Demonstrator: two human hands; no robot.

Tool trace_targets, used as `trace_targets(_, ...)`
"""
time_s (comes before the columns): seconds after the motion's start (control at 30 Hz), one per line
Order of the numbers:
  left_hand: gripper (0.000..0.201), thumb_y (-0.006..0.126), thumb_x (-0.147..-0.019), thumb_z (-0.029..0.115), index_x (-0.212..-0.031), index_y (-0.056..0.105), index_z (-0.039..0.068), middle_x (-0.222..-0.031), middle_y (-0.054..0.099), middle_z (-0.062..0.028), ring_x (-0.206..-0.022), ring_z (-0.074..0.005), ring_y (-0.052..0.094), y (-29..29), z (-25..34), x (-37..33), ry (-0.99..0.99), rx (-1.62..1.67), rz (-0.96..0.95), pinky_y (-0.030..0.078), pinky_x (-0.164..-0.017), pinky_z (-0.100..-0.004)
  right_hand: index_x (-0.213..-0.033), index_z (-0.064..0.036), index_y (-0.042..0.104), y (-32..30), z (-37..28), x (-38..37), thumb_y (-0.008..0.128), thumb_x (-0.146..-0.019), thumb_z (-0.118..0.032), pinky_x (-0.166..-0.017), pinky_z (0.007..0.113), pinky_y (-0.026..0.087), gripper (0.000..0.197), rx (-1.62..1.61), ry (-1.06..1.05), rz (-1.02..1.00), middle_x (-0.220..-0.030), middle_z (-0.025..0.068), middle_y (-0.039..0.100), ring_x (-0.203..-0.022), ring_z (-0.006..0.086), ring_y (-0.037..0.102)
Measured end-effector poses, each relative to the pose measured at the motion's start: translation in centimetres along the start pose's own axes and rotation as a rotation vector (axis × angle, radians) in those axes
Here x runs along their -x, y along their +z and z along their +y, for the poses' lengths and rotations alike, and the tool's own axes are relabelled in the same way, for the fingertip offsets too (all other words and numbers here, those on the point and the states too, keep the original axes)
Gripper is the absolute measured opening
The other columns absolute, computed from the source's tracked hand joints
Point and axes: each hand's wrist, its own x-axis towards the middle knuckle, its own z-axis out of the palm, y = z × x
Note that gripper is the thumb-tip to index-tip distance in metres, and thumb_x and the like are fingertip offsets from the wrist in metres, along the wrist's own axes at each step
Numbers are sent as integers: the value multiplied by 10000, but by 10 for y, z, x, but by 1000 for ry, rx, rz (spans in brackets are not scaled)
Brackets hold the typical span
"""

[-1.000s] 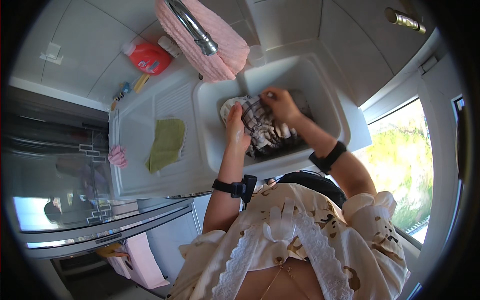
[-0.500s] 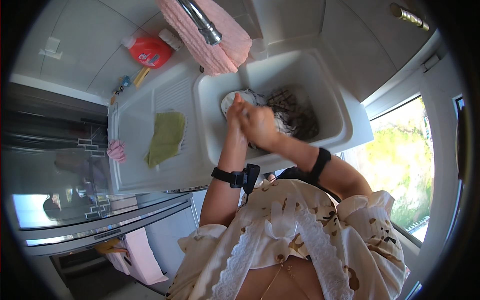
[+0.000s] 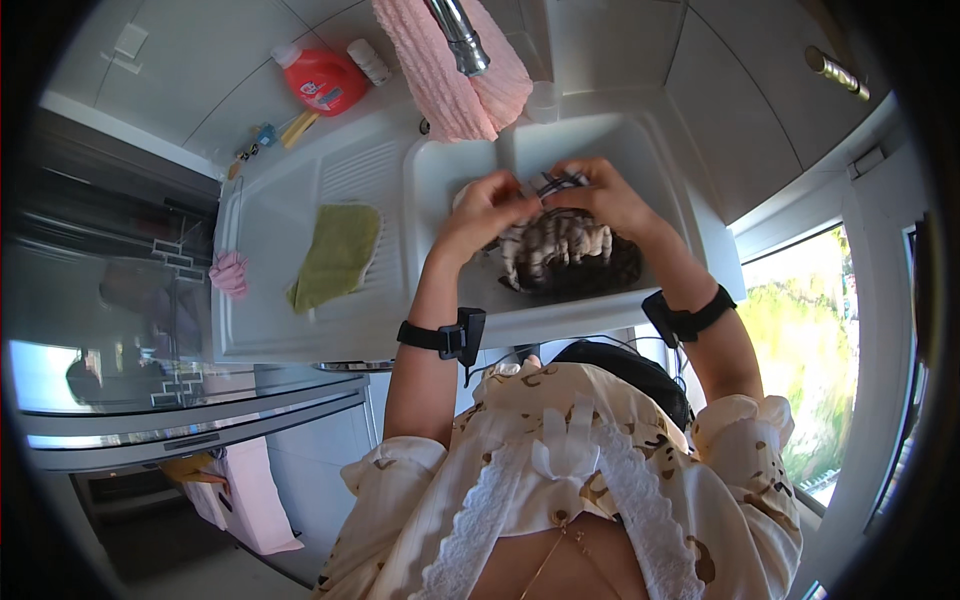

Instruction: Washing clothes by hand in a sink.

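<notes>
Over the sink basin (image 3: pixel 432 165) my two hands hold up a wet-looking checked garment (image 3: pixel 560 245) in dark brown and white, bunched in folds that hang below my fingers. My left hand (image 3: pixel 487 215) pinches its upper left edge, thumb pointing toward the other hand. On the other side my right hand (image 3: pixel 605 200) has its fingers curled over the top of the cloth. The garment's lower part lies dark on the basin floor. Some white cloth shows just behind my left hand, mostly hidden by it.
A pink towel (image 3: pixel 455 80) hangs behind the metal faucet (image 3: pixel 462 45). On the drainboard (image 3: pixel 270 335) lie a green cloth (image 3: pixel 338 255) and a crumpled pink cloth (image 3: pixel 229 273). A red detergent bottle (image 3: pixel 325 82) and a white bottle (image 3: pixel 369 62) stand at the back.
My hands were pressed together above the basin; now they are apart, gripping the checked garment and lifting its upper part. The whole view has shifted slightly.
</notes>
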Motion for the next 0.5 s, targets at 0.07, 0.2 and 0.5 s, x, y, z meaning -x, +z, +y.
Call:
trace_targets(0.07,182,627,-732,187,-723,545,25,-665,522,-5,-594,-68,434,6,0,13,-56,-255,-209,369,-552,-223,-786,9,571,-4,-10,5,608,-673,-49,-656,217,414,132,-30,-46,33,-719,35,574,-667,95,517)
trace_targets(0.2,197,608,-757,165,-852,555,0,-787,553,-7,-677,-74,479,6,-36,25,-114,-389,-283,402,-624,-239,-825,-11,540,-17,-33,11,579,-683,-18,-645,224,441,147,-412,-48,110,-731,38,571,-667,107,550)
trace_targets(0.5,128,480,-854,172,-898,470,53,-764,395,49,-700,-21,351,-3,-25,27,-36,306,2,305,-639,-159,-960,-30,496,-47,-7,1,489,-801,-79,-668,281,468,167,-673,-116,318,-837,59,564,-768,143,557)
